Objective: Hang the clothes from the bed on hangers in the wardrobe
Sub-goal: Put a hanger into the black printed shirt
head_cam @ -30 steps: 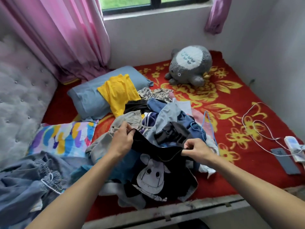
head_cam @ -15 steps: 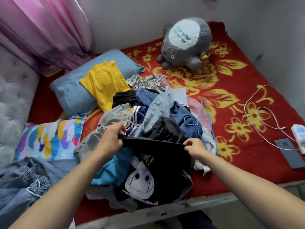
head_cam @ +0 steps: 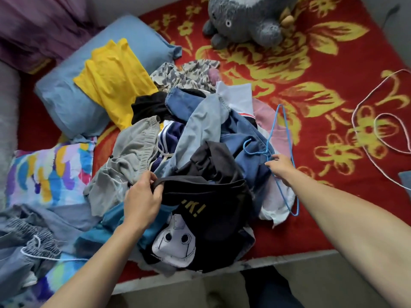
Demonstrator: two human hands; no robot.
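The left hand (head_cam: pixel 142 196) grips the collar edge of a black T-shirt (head_cam: pixel 213 216), fingers curled over the fabric and thumb tucked under the fold. The shirt lies on the near side of the clothes pile (head_cam: pixel 200 130), its pale cartoon face and yellow lettering turned up, and its lower part hangs towards the edge of the bed (head_cam: pixel 322 63). The right hand (head_cam: pixel 281 167) reaches across the right flank of the pile, apart from the shirt, to a blue hanger (head_cam: pixel 287 132) made of thin wire. Its fingertips sit at the neck of the hanger just below the hook and seem to pinch the wire there, though the fingers are small and partly turned away. The hanger lies flat on denim and pale cloth, hook pointing left into the pile, with one long side running down past the wrist to a corner near the bed's edge.

Between the two hands sit a dark grey garment and folds of blue denim. Grey shorts (head_cam: pixel 133 150) lie just above the left hand. A yellow garment (head_cam: pixel 113 78) is draped over a blue pillow (head_cam: pixel 66 96) at the far left of the pile, and a multicoloured pillow (head_cam: pixel 49 174) lies left of the left forearm. A grey plush toy (head_cam: pixel 244 18) sits at the top on the red flowered bedspread, and a white cable (head_cam: pixel 353 117) loops at the right.
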